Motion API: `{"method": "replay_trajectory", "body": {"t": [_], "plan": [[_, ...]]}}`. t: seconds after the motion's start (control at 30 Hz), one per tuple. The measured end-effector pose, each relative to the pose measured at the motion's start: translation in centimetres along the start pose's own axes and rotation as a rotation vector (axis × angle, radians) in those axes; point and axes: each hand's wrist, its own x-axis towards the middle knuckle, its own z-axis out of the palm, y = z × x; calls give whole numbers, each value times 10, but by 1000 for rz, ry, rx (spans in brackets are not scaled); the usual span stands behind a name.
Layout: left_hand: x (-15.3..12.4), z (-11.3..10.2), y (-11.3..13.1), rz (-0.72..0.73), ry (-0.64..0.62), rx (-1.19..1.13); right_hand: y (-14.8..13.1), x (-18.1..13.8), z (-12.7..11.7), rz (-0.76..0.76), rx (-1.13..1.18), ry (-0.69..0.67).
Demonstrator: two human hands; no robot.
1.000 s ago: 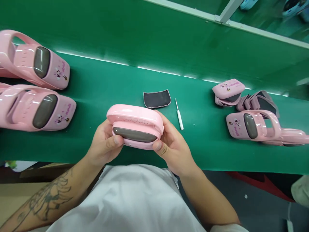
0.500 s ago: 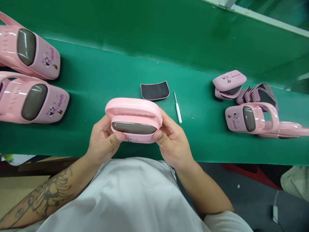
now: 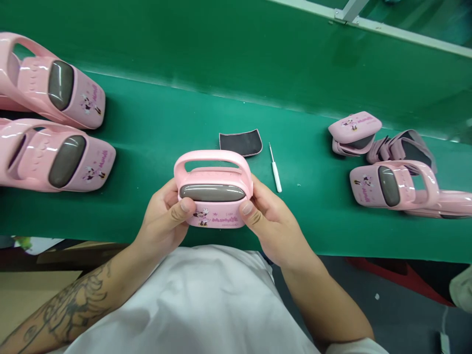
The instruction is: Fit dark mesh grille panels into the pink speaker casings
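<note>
A pink plastic housing with a top handle, a dark oval window and a cartoon print is held between my two hands, near the bench's front edge. My left hand grips its left end, thumb on the printed face. On the right end, my right hand is closed the same way, its thumb at the corner below the window. Fingers behind the housing are partly hidden. Just beyond lies a curved dark-lined panel with a pink rim. To its right rests a white-handled screwdriver, its thin shaft pointing away.
Pink housings of the same kind stand at the left of the green bench. At the right are another housing, a printed pink cover and several stacked curved panels. A green wall runs along the back.
The housing has tilted in my hands, so its printed face and the handle's opening show more. Both hands still grip it. The whole view has shifted slightly.
</note>
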Motion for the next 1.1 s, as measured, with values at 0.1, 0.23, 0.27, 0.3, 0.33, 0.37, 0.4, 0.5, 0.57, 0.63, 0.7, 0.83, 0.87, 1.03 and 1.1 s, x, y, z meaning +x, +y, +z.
{"method": "replay_trajectory", "body": {"t": [0.1, 0.23, 0.27, 0.3, 0.33, 0.37, 0.4, 0.5, 0.57, 0.63, 0.7, 0.83, 0.87, 1.03, 1.1], "plan": [[-1, 1, 2, 20, -13, 5, 0, 1, 0, 5, 9, 6], [-1, 3, 6, 32, -16, 28, 2, -1, 0, -16, 37, -6], [-2, 3, 6, 39, -3, 35, 3, -3, 1, -27, 49, 2], [-3, 3, 6, 49, 18, 41, 4, -5, 2, -39, 53, 18], [-4, 3, 5, 57, 38, 47, 6, -7, 3, -50, 46, 43], [-5, 2, 4, 61, 53, 53, 9, -9, 3, -59, 28, 71], [-6, 0, 2, 63, 55, 59, 12, -11, 3, -66, 6, 99], [-6, -4, -2, 62, 17, 85, 23, -11, 0, -75, -35, 147], [-1, -5, -1, 68, -4, 118, 29, -7, -3, -72, -27, 151], [9, -3, 4, 76, -1, 106, 34, -2, -4, -85, -10, 152], [21, 3, 11, 67, 33, 33, 38, 3, -1, -132, 4, 164], [46, 16, 16, 64, 184, -74, 44, 7, 14, -172, -61, 232], [50, 19, 16, 83, 220, -85, 46, 8, 18, -184, -102, 266], [58, 31, 10, 209, 348, -99, 49, 25, 25, -449, -335, 499], [59, 36, 12, 278, 328, -85, 44, 35, 22, -548, -429, 573]]}}
